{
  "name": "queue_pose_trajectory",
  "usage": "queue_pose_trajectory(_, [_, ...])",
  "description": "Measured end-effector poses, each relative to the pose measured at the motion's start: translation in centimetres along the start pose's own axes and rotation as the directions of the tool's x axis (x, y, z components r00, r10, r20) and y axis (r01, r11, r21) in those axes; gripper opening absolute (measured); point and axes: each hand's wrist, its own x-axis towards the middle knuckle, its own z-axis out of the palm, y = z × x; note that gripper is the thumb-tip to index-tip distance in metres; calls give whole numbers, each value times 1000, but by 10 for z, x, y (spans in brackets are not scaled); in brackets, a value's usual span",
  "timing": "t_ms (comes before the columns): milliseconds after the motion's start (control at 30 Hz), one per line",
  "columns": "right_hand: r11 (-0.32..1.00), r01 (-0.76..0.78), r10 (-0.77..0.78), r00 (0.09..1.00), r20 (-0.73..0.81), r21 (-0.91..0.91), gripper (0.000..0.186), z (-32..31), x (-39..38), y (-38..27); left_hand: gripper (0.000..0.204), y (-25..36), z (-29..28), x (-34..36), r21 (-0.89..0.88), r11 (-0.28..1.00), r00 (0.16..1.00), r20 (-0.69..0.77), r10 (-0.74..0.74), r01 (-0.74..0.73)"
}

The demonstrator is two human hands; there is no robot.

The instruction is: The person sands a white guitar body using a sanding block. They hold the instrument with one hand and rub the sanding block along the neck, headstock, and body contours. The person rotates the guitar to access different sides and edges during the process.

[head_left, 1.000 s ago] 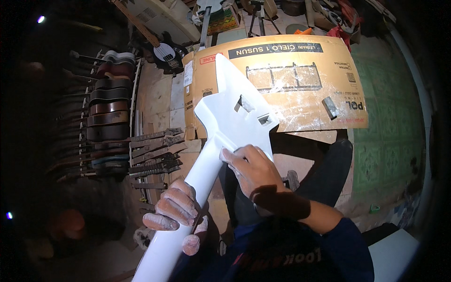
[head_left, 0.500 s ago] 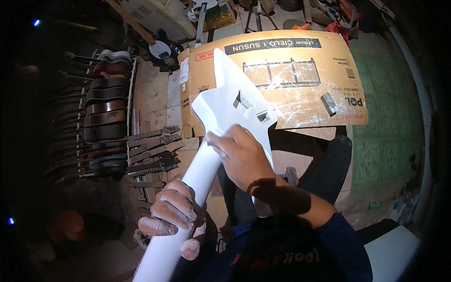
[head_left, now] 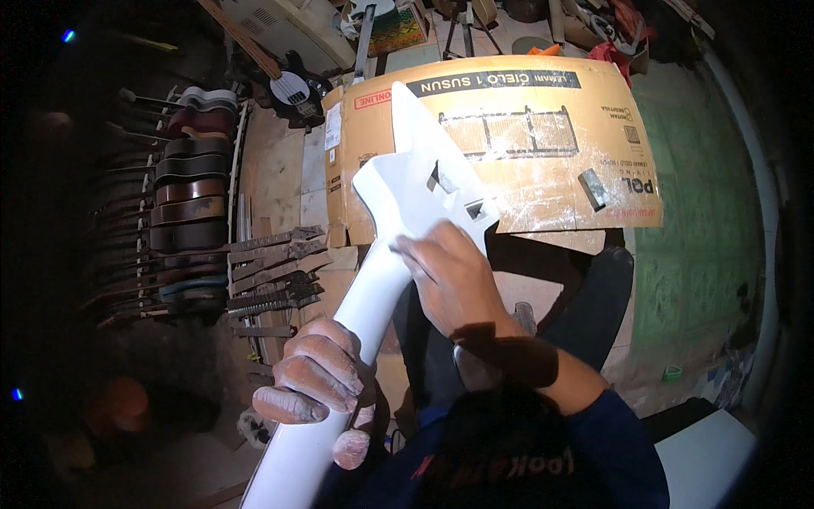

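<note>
- One white guitar [head_left: 388, 199] was grasped at its neck [head_left: 373, 293] by the left hand [head_left: 318, 373].
- Farther forward, it was touched by the right hand [head_left: 452, 276]; anything pinched couldn't be told.
- Beyond, one block [head_left: 593, 190] was borne by one cardboard sheet [head_left: 543, 199].
- Since a second earlier, the right hand had been shifted forward.

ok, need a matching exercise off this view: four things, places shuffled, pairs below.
1. left hand
2. right hand
3. small grey block
4. row of guitars

A. on the cardboard sheet
B. at the picture's left, beyond the pale rail
C. gripping the neck of the white guitar
D. where that neck meets the body

Pairs: 1-C, 2-D, 3-A, 4-B
</note>
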Motion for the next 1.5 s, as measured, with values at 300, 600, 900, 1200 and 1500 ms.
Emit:
queue_pose_trajectory(300, [994,18,-14,999,-33,111,23,-4,1,5,38,-3,10,11,19,999,999,20,37,-38])
queue_pose_trajectory(600, [995,-8,9,1000,-17,101,27,-12,1,5,40,-5,17,17,31,998,998,14,56,-57])
queue_pose_trajectory(900, [994,21,-13,997,-72,109,25,-18,-7,8,41,-11,22,17,22,998,998,25,63,-64])
queue_pose_trajectory(1200, [994,-14,24,995,-95,110,27,-26,-3,8,43,-22,33,16,1,999,997,47,54,-55])
queue_pose_trajectory(1500, [995,-57,63,996,-68,85,26,-29,-14,13,45,-25,34,15,-2,998,996,52,66,-66])
